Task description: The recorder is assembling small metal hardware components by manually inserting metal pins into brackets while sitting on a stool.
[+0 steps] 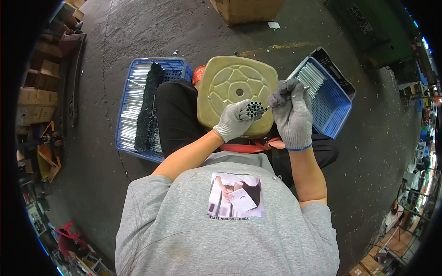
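My left hand (235, 121), in a whitish work glove, is closed round a bundle of thin metal tubes (253, 109), their hollow ends turned up toward me. My right hand (293, 115) wears a grey-stained glove with a blue cuff. Its fingers pinch a slim metal rod-like tool whose tip points at the tube ends; most of it is hidden by the fingers, so its kind cannot be made out. Both hands are above a yellowish plastic stool (221, 78) with a ball pattern and a centre hole, standing between my knees.
Left of my leg, a blue crate (120, 124) holds many metal tubes and a dark rough strip. Another blue crate (331, 120), at the right, has tubes at its far end and a black crate behind it. A cardboard box (248, 11) and green machine (375, 32) stand farther off.
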`<action>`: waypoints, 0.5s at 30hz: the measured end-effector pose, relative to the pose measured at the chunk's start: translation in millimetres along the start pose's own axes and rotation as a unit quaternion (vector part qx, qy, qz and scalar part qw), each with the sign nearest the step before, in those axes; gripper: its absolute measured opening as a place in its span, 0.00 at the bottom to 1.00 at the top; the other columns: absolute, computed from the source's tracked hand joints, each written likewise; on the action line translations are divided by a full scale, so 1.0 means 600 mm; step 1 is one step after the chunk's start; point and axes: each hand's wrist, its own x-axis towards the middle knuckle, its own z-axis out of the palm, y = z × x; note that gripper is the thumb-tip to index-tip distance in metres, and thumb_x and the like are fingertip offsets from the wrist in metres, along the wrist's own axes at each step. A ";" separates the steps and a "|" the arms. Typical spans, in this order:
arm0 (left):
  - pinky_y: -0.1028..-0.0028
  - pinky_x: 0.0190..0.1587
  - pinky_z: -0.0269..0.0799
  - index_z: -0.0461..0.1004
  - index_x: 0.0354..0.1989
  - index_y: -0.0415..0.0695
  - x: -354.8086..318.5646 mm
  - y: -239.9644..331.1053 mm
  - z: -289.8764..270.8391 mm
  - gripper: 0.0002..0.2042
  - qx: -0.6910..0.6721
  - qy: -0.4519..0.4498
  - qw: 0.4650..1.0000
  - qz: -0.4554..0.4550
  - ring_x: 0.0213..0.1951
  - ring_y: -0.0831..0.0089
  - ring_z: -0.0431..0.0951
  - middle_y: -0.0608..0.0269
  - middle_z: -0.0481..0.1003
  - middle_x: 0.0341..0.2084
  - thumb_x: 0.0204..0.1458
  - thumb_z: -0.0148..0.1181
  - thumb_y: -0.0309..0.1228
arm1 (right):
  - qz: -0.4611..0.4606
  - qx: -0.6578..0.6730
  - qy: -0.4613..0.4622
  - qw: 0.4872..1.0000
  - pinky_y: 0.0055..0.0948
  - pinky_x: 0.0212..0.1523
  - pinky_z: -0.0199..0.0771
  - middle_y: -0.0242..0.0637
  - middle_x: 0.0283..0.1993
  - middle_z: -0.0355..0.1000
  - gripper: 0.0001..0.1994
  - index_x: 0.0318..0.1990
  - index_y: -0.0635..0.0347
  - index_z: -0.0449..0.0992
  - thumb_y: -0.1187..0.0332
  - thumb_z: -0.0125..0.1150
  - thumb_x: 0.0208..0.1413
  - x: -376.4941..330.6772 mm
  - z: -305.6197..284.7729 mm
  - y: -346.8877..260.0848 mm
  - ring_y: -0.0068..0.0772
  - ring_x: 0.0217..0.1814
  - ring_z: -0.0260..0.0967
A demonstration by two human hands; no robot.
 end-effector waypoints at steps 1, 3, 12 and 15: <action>0.80 0.35 0.74 0.79 0.36 0.40 0.000 -0.003 0.000 0.09 -0.004 -0.002 1.000 0.007 0.31 0.79 0.79 0.66 0.82 0.32 0.46 0.64 0.18 | -0.003 0.000 -0.002 1.000 0.28 0.36 0.68 0.37 0.39 0.73 0.09 0.43 0.60 0.72 0.64 0.50 0.68 -0.002 0.000 0.002 0.26 0.34 0.66; 0.80 0.34 0.73 0.79 0.36 0.40 -0.002 -0.009 0.003 0.08 0.006 0.003 1.000 0.004 0.30 0.79 0.78 0.67 0.81 0.32 0.46 0.65 0.18 | -0.006 -0.016 0.001 1.000 0.27 0.36 0.68 0.37 0.39 0.73 0.09 0.43 0.60 0.72 0.65 0.50 0.68 -0.007 0.001 0.004 0.26 0.34 0.66; 0.76 0.25 0.70 0.77 0.37 0.41 0.000 -0.015 0.010 0.12 0.016 0.037 0.999 0.037 0.22 0.76 0.73 0.66 0.79 0.25 0.41 0.65 0.20 | -0.071 -0.241 -0.088 0.964 0.22 0.36 0.67 0.34 0.39 0.73 0.07 0.43 0.59 0.73 0.66 0.53 0.66 -0.017 0.001 0.007 0.22 0.34 0.65; 0.76 0.25 0.70 0.77 0.37 0.41 -0.001 -0.011 0.007 0.12 0.020 0.028 0.999 0.036 0.21 0.76 0.72 0.66 0.80 0.25 0.41 0.64 0.20 | -0.085 -0.308 -0.120 0.940 0.20 0.37 0.67 0.33 0.39 0.73 0.06 0.43 0.59 0.73 0.68 0.54 0.66 -0.016 -0.003 0.008 0.21 0.34 0.66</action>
